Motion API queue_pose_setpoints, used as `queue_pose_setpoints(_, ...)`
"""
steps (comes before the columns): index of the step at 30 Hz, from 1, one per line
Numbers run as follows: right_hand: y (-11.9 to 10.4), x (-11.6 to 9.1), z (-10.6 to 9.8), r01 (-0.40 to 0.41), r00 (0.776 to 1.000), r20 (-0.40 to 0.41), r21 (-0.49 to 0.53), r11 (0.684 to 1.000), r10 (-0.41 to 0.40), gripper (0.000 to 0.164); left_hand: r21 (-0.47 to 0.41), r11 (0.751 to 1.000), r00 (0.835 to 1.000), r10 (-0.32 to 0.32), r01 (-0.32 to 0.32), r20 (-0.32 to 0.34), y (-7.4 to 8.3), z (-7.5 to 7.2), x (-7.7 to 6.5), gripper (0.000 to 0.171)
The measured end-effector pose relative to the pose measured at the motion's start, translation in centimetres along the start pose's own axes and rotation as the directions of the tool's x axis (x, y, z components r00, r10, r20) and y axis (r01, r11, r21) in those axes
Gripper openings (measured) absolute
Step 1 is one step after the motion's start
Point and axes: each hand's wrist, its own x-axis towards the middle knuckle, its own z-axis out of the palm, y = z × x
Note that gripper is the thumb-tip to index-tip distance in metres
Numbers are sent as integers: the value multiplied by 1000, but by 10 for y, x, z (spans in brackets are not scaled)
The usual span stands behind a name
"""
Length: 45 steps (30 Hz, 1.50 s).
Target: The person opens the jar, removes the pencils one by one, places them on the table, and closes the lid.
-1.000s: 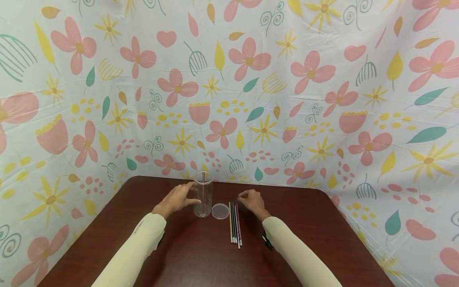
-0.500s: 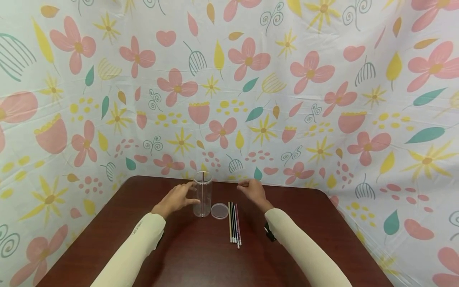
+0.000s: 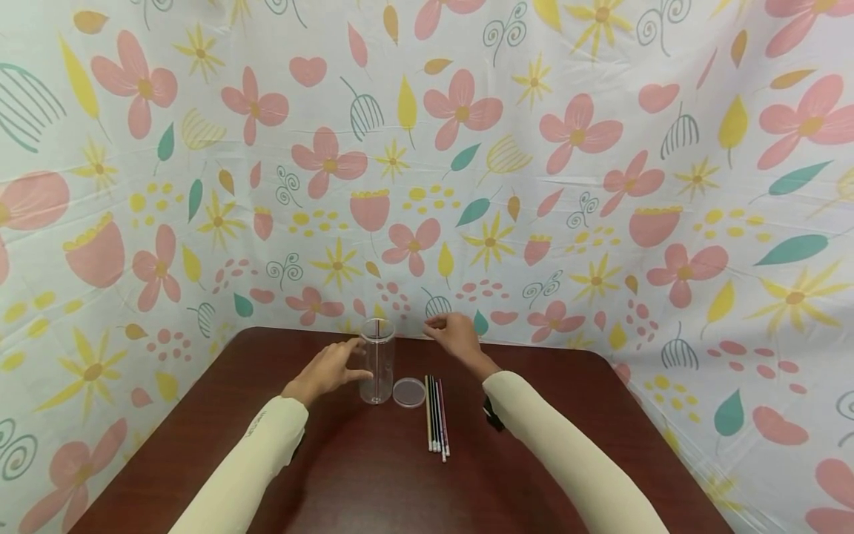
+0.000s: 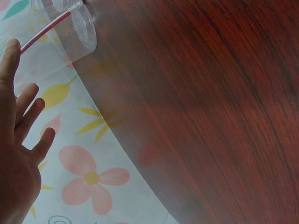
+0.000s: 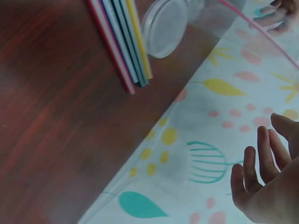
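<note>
A clear jar stands upright on the table. Inside it stands one red-striped pencil, its eraser end at the jar's bottom. My left hand cups the jar's left side, thumb in front and fingers behind. Right of the jar lies a round clear lid. Several pencils lie side by side beyond it, eraser ends toward me. My right hand is raised over the table's far edge, fingers loosely bent. No object shows between its fingers in the right wrist view.
The dark red wooden table has rounded far corners. A white floral cloth hangs close behind it and along both sides.
My right hand has risen from beside the pencils' far ends and moved away from me and slightly left. The left hand, jar, lid and pencils have stayed put.
</note>
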Motion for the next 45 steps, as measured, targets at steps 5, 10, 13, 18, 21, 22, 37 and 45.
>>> queue_pose_setpoints(5,-18,5,1,14,1000,12,16,1000,-14,22,4,1000,1000,-4,4,-3,1,-1,-1,76)
queue_pose_setpoints(10,-32,9,4,43,999,26,4,999,-43,24,4,1000,1000,-6,6,-7,2,-1,-2,76)
queue_pose_setpoints(13,-41,11,4,77,997,33,5,997,-77,24,8,1000,1000,-11,11,-8,2,-1,-2,77)
queue_pose_setpoints(18,-54,14,7,122,992,27,18,992,-122,21,12,1000,1000,-16,16,0,2,-1,-1,78)
queue_pose_setpoints(21,-60,16,12,130,991,34,16,991,-131,20,13,1000,1000,-20,20,7,2,-1,0,77)
queue_pose_setpoints(22,-62,16,13,132,990,37,19,991,-133,19,12,1000,1000,-19,19,7,1,-1,0,77)
queue_pose_setpoints(37,-75,16,25,195,981,1,-4,981,-195,17,29,999,1000,-26,26,1,2,-1,0,76)
queue_pose_setpoints(45,-83,16,30,213,977,39,-53,976,-212,16,32,999,1000,-29,29,-2,1,0,0,75)
